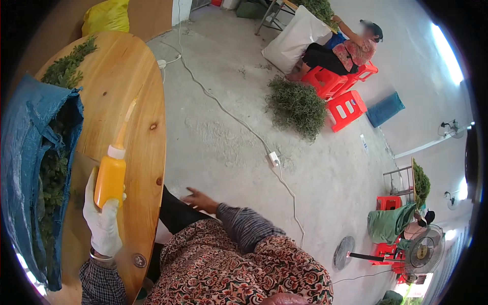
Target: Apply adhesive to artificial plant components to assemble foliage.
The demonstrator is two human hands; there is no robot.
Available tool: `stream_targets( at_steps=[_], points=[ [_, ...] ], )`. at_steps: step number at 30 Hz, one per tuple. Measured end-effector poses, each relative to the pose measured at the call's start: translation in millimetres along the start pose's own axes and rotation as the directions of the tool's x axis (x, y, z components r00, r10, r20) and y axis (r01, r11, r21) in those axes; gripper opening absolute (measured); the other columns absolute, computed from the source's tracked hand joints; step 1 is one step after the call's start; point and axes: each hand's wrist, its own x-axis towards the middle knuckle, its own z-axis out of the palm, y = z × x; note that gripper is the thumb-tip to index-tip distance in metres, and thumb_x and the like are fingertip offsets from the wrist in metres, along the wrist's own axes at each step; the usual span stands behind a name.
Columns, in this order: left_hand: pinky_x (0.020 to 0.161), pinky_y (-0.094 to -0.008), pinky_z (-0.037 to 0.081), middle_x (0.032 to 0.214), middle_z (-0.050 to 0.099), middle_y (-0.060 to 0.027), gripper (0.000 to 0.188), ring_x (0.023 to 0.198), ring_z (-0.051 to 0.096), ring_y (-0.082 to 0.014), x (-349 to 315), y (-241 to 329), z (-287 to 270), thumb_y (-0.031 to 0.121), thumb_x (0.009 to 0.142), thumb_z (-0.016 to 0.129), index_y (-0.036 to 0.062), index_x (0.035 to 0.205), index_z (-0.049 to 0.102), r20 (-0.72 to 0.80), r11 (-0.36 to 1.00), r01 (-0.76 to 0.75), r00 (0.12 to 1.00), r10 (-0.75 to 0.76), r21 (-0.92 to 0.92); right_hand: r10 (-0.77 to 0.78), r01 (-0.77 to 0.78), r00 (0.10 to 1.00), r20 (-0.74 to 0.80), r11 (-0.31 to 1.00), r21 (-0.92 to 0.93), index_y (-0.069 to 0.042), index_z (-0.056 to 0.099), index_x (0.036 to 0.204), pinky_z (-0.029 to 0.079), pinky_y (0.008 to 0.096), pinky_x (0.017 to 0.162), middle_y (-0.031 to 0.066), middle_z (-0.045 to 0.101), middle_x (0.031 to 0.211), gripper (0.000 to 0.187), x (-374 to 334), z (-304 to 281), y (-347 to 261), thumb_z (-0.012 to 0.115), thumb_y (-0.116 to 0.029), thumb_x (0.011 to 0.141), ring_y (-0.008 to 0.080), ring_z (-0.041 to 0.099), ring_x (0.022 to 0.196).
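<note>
L hand [103, 226] (white knit glove, bangle at the wrist) is wrapped around the lower part of an orange squeeze bottle [111, 175], i.e. a firm grip. Bottle is over the wooden counter [145, 101], white collar up top, long thin nozzle pointing away from the wearer; can't tell if its base touches the wood. R hand [200, 199] is bare and open, fingers loosely apart, off the counter's R edge, near the wearer's dark-clad leg [180, 211].

L side of counter: blue woven sack [25, 142], mouth open toward the bottle, green foliage [52, 180] showing inside. Loose sprigs [66, 68] at the far end, just past the sack. Yellow bag [107, 19] beyond that.

Floor [218, 157] is grey concrete. White cable [218, 101] snakes across it w/ a power block [274, 159] inline. Further back: greenery heap [295, 108] next to red stools [347, 111], co-worker [356, 51] seated there, arm out to plants on a raised surface, big white sack [292, 43] alongside. Fan [424, 249] at far R, approx. in front of a 2nd person, mostly hidden.
</note>
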Motion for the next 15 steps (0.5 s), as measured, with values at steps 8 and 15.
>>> stream_targets(
  at_steps=[8,15],
  points=[
    [0.09,-0.0287,0.049,0.129,0.048,-0.0157,0.084,0.105,0.058,-0.0215,10.3,-4.2,2.7,0.042,0.083,0.07,0.0029,0.145,0.028,0.038,1.0,0.017,0.999,-0.018,0.003,0.003,0.026,0.997,-0.072,0.919,0.393,0.014,0.015,0.14,0.046,0.0524,0.096,0.0308,0.023,0.147,0.098,45.3,-74.2,-84.6,0.065,-0.049,0.085,0.0506,0.036,0.127],
    [0.09,-0.0287,0.049,0.127,0.05,-0.0152,0.082,0.104,0.058,-0.0219,15.0,-5.7,0.4,0.041,0.084,0.069,0.0031,0.145,0.028,0.072,1.0,-0.023,0.997,0.022,0.017,0.162,0.132,0.953,-0.255,0.536,0.834,0.011,0.017,0.142,0.039,0.0574,0.101,0.0313,0.019,0.148,0.097,86.6,-77.6,-35.9,0.066,-0.051,0.084,0.0543,0.027,0.13]
  ],
)
